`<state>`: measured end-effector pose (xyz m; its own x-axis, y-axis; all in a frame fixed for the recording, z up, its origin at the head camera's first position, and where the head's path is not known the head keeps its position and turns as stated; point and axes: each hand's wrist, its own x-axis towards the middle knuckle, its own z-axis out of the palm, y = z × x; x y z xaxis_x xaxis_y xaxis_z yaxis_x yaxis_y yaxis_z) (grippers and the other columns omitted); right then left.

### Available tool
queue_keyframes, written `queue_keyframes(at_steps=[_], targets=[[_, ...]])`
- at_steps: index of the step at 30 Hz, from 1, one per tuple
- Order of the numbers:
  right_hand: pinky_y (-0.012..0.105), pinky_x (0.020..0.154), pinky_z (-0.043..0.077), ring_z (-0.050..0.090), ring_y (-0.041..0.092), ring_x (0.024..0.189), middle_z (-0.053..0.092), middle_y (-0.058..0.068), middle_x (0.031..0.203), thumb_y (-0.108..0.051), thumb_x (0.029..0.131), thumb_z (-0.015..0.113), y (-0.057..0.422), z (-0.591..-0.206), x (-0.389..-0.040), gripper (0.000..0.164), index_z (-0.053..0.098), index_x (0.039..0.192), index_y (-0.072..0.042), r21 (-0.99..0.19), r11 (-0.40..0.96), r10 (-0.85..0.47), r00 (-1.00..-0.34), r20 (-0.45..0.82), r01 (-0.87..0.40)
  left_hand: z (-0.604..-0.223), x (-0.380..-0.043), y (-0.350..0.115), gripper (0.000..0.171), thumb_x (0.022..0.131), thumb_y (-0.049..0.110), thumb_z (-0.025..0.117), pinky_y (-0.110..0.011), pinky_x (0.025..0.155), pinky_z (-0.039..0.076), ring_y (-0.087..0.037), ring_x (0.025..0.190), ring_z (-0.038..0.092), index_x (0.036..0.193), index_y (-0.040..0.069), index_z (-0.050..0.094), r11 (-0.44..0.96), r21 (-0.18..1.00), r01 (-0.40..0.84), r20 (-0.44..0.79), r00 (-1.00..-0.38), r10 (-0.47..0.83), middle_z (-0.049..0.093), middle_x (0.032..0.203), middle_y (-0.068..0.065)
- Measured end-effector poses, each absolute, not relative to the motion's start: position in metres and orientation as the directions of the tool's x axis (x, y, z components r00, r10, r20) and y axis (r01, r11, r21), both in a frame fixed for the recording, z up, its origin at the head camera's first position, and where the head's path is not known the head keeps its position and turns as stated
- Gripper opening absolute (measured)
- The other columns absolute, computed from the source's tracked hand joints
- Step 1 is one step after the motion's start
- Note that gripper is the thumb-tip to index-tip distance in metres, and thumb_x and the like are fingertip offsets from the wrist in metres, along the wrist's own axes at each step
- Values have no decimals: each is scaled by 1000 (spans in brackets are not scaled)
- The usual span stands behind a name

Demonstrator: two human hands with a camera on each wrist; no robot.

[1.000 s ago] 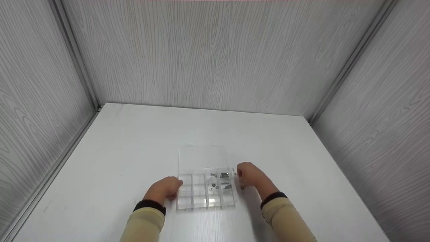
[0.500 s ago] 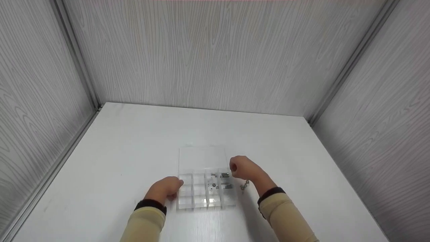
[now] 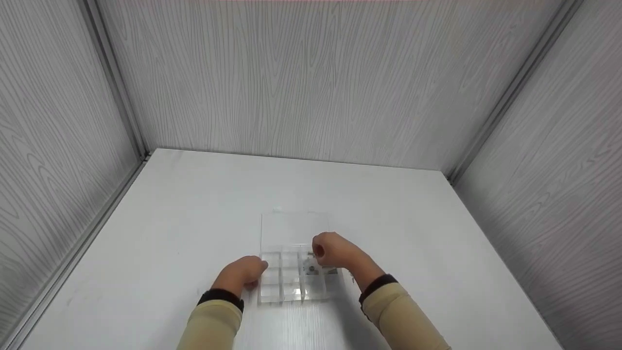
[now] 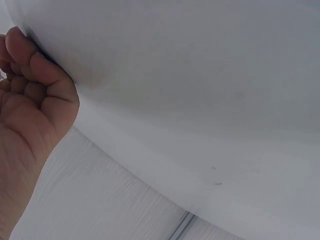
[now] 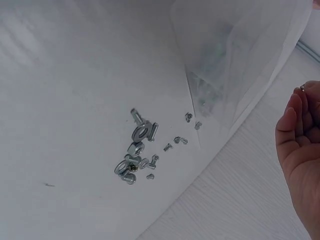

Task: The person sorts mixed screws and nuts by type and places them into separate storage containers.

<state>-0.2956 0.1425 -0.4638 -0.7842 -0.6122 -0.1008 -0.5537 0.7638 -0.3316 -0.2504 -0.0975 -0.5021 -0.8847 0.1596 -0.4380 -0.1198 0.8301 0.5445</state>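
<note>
A clear plastic compartment box [image 3: 282,276] stands on the white table, its transparent lid [image 3: 291,226] laid back behind it. At its left wall my left hand [image 3: 240,273] grips the edge, thumb on the rim and fingers curled. Over the back right compartments is my right hand [image 3: 335,250], partly hiding them. In the right wrist view a tiny shiny metal piece [image 5: 302,87] shows between its fingertips; its kind is too small to tell. Small metal hardware [image 3: 311,268] lies in the right-hand compartments. Loose screws and nuts lie beside the box, including a washer [image 5: 142,132].
The white table [image 3: 204,204] is enclosed by wood-grain panels at the back [image 3: 291,78] and both sides. In the right wrist view, several small screws [image 5: 168,147] are scattered close to the box wall.
My right hand has moved left from beside the box to above its back right compartments. The left hand keeps its grip on the box edge.
</note>
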Motion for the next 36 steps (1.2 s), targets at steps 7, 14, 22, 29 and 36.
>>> queue_keyframes(at_steps=[7, 14, 22, 29, 36], targets=[[23, 59, 42, 46, 10, 68, 51, -6, 72, -2, 79, 62, 138, -471, -297, 11, 59, 81, -13, -354, 737, -645, -756, -110, -576, -502, -251, -99, 50, 98, 29, 31, -38, 78, 43, -17, 49, 47, 65, 5, 58, 833, 541, -111, -421, -894, 154, 48, 50, -3], [25, 62, 44, 50, 10, 69, 54, -5, 73, -6, 82, 62, 147, -474, -308, 6, 62, 81, -12, -447, 726, -605, -794, -54, -522, -505, -250, -101, 46, 97, 27, 34, -37, 75, 43, -20, 55, 51, 63, 4, 55, 821, 560, -111, -402, -903, 153, 50, 54, -5], [29, 61, 46, 53, 15, 71, 56, 0, 76, -2, 84, 57, 165, -477, -326, 7, 62, 83, -6, -444, 849, -309, -951, 23, -286, -507, -250, -104, 42, 98, 28, 36, -39, 78, 43, -21, 63, 53, 73, 2, 59, 811, 570, -132, -409, -901, 141, 55, 64, -8], [34, 75, 48, 57, 21, 86, 59, 7, 90, -5, 86, 60, 174, -493, -335, 12, 64, 98, -5, -287, 943, -204, -974, -94, -170, -507, -250, -103, 46, 97, 28, 38, -41, 83, 43, -20, 62, 57, 68, 2, 62, 787, 600, -146, -395, -909, 133, 57, 56, -5], [40, 90, 44, 55, 26, 105, 60, 10, 110, -4, 84, 61, 170, -501, -340, 22, 64, 106, -7, -294, 954, -129, -968, -217, -61, -505, -251, -105, 47, 96, 30, 40, -39, 77, 46, -19, 55, 59, 67, 2, 64, 767, 620, -167, -405, -905, 131, 61, 57, -7]])
